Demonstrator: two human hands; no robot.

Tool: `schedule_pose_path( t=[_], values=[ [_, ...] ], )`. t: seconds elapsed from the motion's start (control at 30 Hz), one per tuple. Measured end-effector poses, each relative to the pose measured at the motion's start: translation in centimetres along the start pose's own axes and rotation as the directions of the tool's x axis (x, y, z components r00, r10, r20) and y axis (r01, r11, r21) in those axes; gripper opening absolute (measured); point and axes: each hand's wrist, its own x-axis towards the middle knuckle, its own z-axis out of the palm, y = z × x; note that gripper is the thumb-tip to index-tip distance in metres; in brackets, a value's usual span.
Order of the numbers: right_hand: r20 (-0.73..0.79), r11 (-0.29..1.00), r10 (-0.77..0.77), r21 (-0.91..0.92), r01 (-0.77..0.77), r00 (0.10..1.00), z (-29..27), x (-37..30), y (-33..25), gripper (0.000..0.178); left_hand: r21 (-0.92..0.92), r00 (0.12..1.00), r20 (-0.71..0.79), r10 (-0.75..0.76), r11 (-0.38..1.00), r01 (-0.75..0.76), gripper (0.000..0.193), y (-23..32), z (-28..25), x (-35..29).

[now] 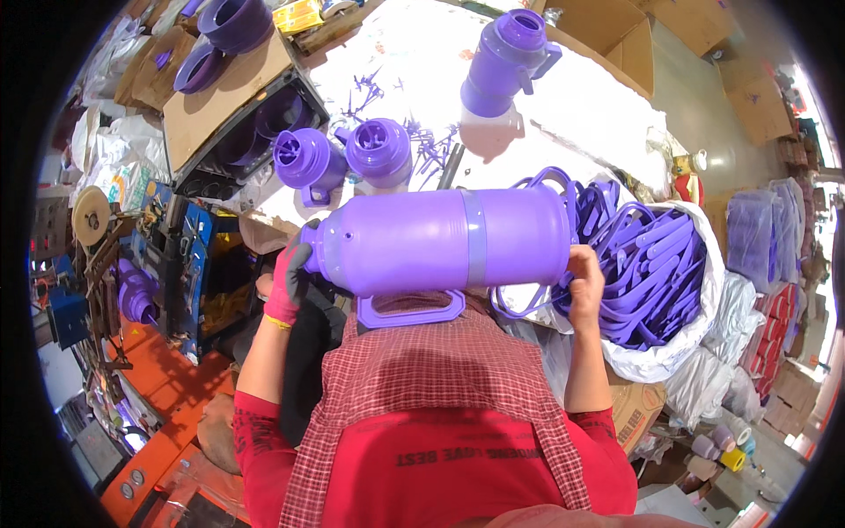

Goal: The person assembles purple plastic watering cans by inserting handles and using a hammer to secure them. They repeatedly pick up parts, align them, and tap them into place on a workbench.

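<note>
A purple thermos flask (409, 242) lies sideways across my front, its neck to the left and its base to the right. A paler band rings its body, and a side handle (412, 310) points toward me. My left hand (290, 277), in a pink and grey glove, is closed round the neck end. The bare right hand (584, 286) grips the base end, its fingertips partly hidden behind it. Just beyond the base, purple strap handles (651, 264) fill a white sack (704, 299); one loop passes close by the base.
Two purple flask tops (310, 163) and a standing flask (502, 70) are on the white table (405, 44), with small purple pieces (431, 150) scattered between. A crate (290, 97) with purple rings stands left, near a blue machine (189, 264). Part of another person (220, 431) shows lower left.
</note>
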Motion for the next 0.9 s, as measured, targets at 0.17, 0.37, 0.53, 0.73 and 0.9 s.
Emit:
schedule_pose_path(
  t=[0.17, 0.37, 0.53, 0.73, 0.9],
  values=[
    [-0.361, 0.938, 0.232, -0.165, -0.306, 0.903, 2.4, -1.0, 1.9, 0.028, 0.149, 0.993, 0.057, 0.105, 0.982, -0.113, 0.091, 1.0, 2.1, -0.1],
    [-0.461, 0.959, 0.284, 0.132, -0.252, 0.841, 3.8, 0.1, 2.9, 0.034, 0.226, 0.976, 0.068, 0.206, 0.95, -0.216, 0.102, 2.7, 4.0, -0.1],
    [-0.508, 0.995, 0.029, -0.071, -0.075, 0.861, 7.1, -3.3, 3.6, 0.039, 0.675, 0.738, 0.293, 0.608, 0.415, -0.61, 0.089, -0.2, 2.9, 1.6],
    [-0.07, 0.941, 0.314, -0.107, -0.32, 0.947, 5.2, -8.9, 11.5, 0.027, 0.613, 0.743, -0.24, 0.625, 0.691, -0.383, 0.036, 2.1, 3.4, 1.3],
    [-0.041, 0.627, 0.274, -0.75, -0.211, 0.961, 1.5, -10.8, 22.2, 0.022, 0.746, 0.747, -0.027, 0.665, 0.51, -0.427, 0.051, 4.9, 8.1, -1.0]
  ],
)
